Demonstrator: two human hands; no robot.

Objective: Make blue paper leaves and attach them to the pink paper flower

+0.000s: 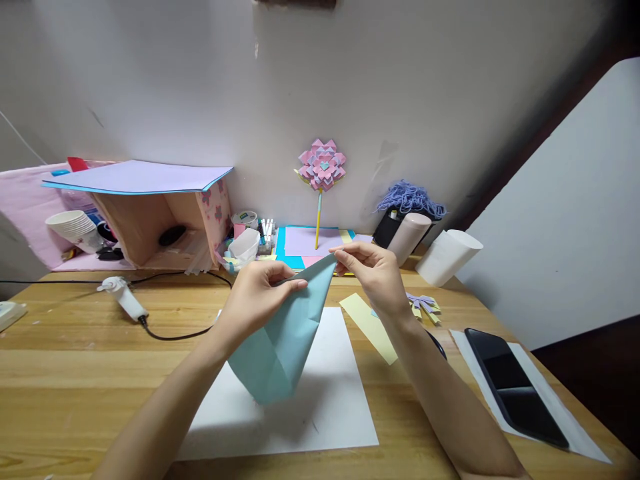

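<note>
A creased sheet of light teal paper (285, 347) hangs tilted in the air above a white sheet (340, 400) on the wooden table. My left hand (265, 293) grips its upper edge, thumb on the near face and fingers behind. At the paper's top right corner, my right hand (370, 270) pinches the tip between thumb and fingers. Pale yellow paper (367, 327) lies just beneath the right forearm, with small purple and yellow folded pieces (424, 307) beyond it.
A glue gun (123, 299) with its cord lies left. Behind stand an open cardboard box (215, 220), a paper flower (323, 165), stacked coloured sheets (305, 241), blue yarn (410, 199) and a white roll (447, 257). A black phone (515, 387) rests at right.
</note>
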